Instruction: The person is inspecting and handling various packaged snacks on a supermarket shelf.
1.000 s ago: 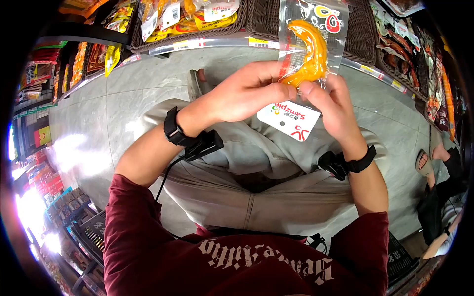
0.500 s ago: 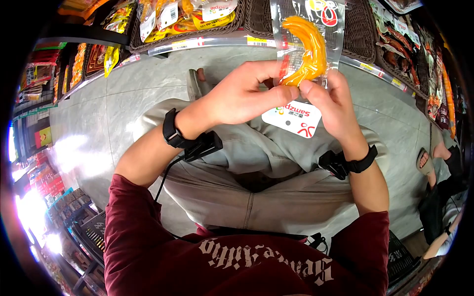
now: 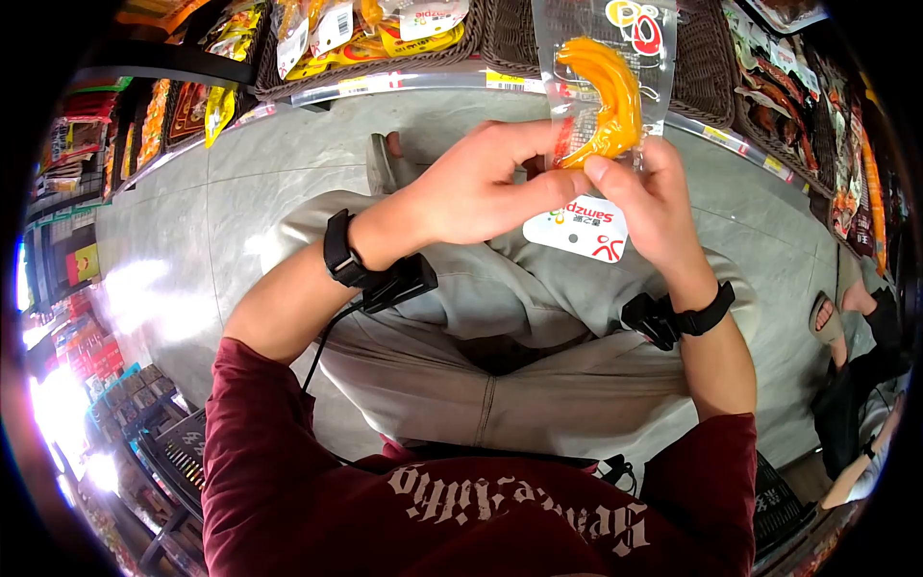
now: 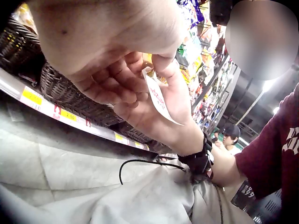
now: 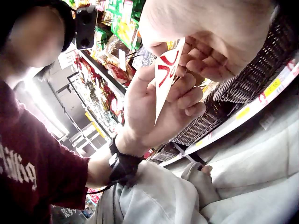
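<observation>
Nearest: maroon shirt (image 3: pixel 481 490), pale lettering across the front, grey trousers (image 3: pixel 510 385) beyond it on folded legs. Black strap on each wrist, a small dark device at each.

Left grip (image 3: pixel 466 188) — thumb and fingers pinching the lower edge of a clear packet (image 3: pixel 611 91), on its left side. Right grip (image 3: pixel 649 207) pinches the same edge at the right, thumb tip beside the left thumb's. The packet stands out past both hands, a glossy yellow curved food (image 3: pixel 615 101) sealed inside, red and yellow print on the far end. White label (image 3: pixel 577 229) extends from below the thumbs toward the trousers, red marks and "Samzpie" on it; the wrist views show it nearly edge-on.

Below, grey tiled floor (image 3: pixel 260 178), seams visible. Past the packet, a shelf edge (image 3: pixel 404 83) carries price tags; dark wicker baskets (image 3: pixel 707 67) sit along it, the one at left holding yellow bagged goods (image 3: pixel 423 38). Far right — another person's sandalled foot (image 3: pixel 824 315). In the left wrist view, a person in a dark cap (image 4: pixel 231 131), farther off.
</observation>
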The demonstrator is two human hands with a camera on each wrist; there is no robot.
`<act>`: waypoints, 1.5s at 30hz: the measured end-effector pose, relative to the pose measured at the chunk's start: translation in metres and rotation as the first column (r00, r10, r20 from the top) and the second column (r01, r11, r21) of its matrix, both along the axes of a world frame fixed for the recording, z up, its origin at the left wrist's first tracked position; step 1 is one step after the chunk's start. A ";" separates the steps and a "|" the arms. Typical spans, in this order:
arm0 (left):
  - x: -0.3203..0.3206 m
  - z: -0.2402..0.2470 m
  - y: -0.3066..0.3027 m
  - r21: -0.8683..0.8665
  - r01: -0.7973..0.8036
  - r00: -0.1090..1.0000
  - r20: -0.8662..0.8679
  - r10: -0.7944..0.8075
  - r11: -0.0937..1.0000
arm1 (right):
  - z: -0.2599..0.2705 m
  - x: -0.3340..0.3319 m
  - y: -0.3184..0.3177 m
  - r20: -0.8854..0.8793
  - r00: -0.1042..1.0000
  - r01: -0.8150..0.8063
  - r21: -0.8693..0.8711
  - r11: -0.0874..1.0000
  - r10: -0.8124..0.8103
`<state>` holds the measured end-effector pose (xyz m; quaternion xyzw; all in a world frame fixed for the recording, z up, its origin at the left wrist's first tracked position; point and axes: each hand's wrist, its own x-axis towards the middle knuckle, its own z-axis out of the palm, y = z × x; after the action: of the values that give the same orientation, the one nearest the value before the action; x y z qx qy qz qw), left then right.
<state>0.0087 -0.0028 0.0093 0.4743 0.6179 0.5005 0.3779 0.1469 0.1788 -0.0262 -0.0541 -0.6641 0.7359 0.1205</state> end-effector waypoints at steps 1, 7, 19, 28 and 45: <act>0.000 0.001 0.000 -0.012 -0.008 0.999 0.035 0.008 1.000 | 0.001 0.000 0.000 0.001 1.000 -0.004 -0.012 1.000 0.004; -0.001 0.002 -0.001 0.004 -0.045 0.999 0.031 0.045 0.999 | 0.012 0.000 -0.006 -0.026 0.999 0.019 -0.038 0.999 -0.020; 0.006 0.000 0.003 0.053 -0.069 0.993 -0.090 0.074 0.996 | 0.001 -0.003 0.007 -0.015 1.000 0.002 0.079 0.997 -0.001; -0.006 0.002 0.003 0.075 -0.242 0.959 0.171 0.227 0.967 | -0.001 -0.008 -0.003 -0.037 0.999 -0.002 0.077 0.997 0.005; 0.001 0.000 0.003 0.143 -0.124 0.984 0.146 0.103 0.982 | 0.012 0.002 -0.001 -0.070 0.997 -0.040 0.065 0.997 0.045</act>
<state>0.0098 -0.0003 0.0092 0.4295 0.5765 0.5985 0.3534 0.1493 0.1776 -0.0141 -0.0096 -0.6834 0.7183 0.1303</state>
